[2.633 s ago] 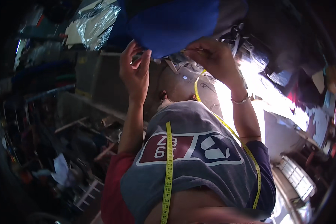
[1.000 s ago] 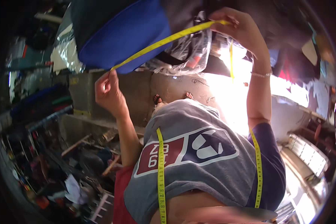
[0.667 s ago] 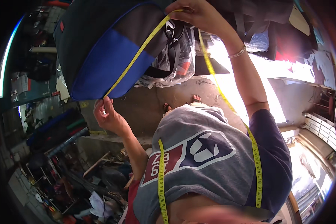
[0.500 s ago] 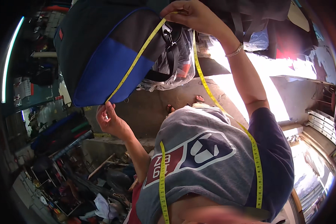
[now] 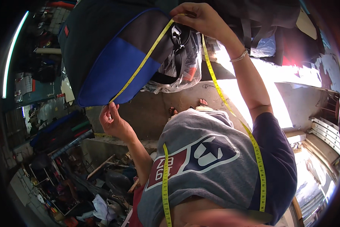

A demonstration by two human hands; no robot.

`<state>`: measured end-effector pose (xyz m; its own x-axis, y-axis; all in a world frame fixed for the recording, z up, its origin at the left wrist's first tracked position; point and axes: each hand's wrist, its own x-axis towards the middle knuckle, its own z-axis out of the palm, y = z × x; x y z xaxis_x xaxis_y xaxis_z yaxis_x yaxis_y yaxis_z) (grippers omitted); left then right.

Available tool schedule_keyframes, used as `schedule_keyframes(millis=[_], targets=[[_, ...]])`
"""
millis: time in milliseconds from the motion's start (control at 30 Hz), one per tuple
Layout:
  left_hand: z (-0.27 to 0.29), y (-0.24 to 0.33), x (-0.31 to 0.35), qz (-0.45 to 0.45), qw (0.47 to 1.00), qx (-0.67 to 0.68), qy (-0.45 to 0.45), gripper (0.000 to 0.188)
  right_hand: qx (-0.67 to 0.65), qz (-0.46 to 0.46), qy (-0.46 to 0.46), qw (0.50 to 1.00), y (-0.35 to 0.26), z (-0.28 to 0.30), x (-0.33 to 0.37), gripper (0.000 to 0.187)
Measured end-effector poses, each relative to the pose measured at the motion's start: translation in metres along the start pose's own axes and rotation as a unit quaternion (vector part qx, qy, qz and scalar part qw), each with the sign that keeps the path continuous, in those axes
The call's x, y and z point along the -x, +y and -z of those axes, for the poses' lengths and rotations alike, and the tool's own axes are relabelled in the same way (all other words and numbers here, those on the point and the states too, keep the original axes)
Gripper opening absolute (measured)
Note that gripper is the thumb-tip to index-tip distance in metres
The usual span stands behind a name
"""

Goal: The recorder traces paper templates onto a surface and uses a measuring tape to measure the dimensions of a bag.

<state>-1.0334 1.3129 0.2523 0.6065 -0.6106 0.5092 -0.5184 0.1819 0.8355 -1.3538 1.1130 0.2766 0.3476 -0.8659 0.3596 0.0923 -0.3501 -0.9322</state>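
A yellow tape measure (image 5: pixel 140 67) runs taut and slantwise across the end panel of a duffel-like bag (image 5: pixel 119 70), which is dark with blue and grey sections and blue piping. My left hand (image 5: pixel 116 123) pinches the tape at the panel's lower edge. At the upper corner, beside a metal clip on a black strap (image 5: pixel 180 62), my right hand (image 5: pixel 202 20) holds the tape between thumb and fingers. From there the tape drops slack toward my chest and loops round my neck, its loose end lying on my grey shirt.
Clear plastic wrapping (image 5: pixel 192 72) bulges beside the bag. Dark bags (image 5: pixel 268 26) fill the far right. Rolled material (image 5: pixel 69 145) and jumbled items, with a white cloth (image 5: pixel 102 208), lie at the lower left. Bright sunlight crosses the floor (image 5: pixel 200 92) to the right.
The bag and both hands appear slightly farther right in the view. Both hands keep their pinch on the tape, still stretched over the panel.
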Motion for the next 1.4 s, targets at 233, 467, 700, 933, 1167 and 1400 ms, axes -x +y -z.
schedule_keyframes(millis=[233,467,700,933,1167,1400], targets=[[0.003,-0.006,0.000,0.000,1.000,0.016,0.013,0.024,0.019,-0.001,-0.008,1.000,0.005,-0.005,-0.003,0.014],[0.000,-0.015,-0.002,0.023,0.996,0.091,-0.003,0.020,0.222,0.024,0.012,0.975,0.016,0.008,-0.002,0.027],[0.007,-0.022,0.001,0.025,0.996,0.090,-0.010,0.018,0.234,-0.024,0.043,0.971,0.000,0.006,0.024,0.023],[0.032,-0.011,-0.007,-0.098,0.990,0.046,-0.087,0.014,0.093,-0.212,-0.230,0.945,0.022,-0.005,0.114,0.012],[0.033,0.080,-0.057,-0.261,0.911,-0.162,-0.276,0.015,0.146,-0.151,-0.254,0.944,0.028,-0.112,0.137,0.045],[-0.001,0.117,-0.086,-0.421,0.812,-0.279,-0.292,0.011,-0.120,0.049,-0.094,0.987,0.009,-0.189,0.095,0.047]])
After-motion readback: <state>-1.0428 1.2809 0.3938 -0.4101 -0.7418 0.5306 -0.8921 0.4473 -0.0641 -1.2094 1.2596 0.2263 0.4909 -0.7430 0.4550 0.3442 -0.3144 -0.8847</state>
